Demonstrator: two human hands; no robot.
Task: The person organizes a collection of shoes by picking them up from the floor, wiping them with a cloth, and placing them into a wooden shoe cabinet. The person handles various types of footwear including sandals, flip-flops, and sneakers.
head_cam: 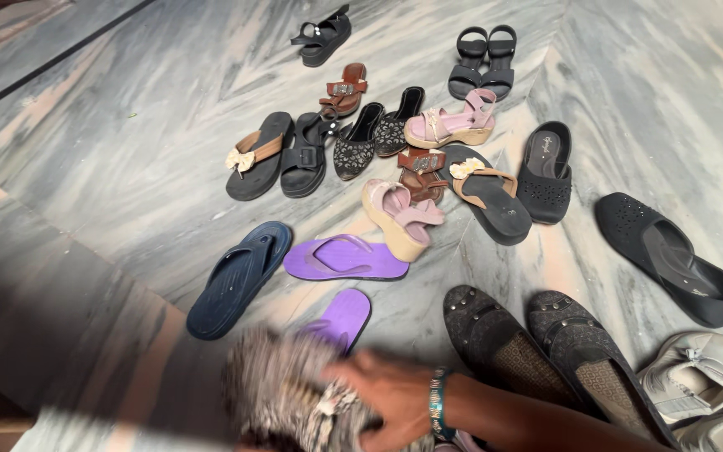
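My right hand (382, 395) reaches in from the lower right, with bangles on its wrist, and grips a blurred, speckled brown-and-white shoe (274, 389) at the bottom edge. Just behind that shoe lies a purple flip-flop (342, 318), with its mate (345, 258) further back. A navy flip-flop (238, 279) lies to the left. My left hand is out of view.
Many shoes are scattered on the grey marble floor (127, 151): a pink wedge sandal (403, 216), two studded black flats (495, 339) beside my forearm, a black slip-on (671, 259) at right, white sneakers (700, 377) at the lower right, and several sandals further back.
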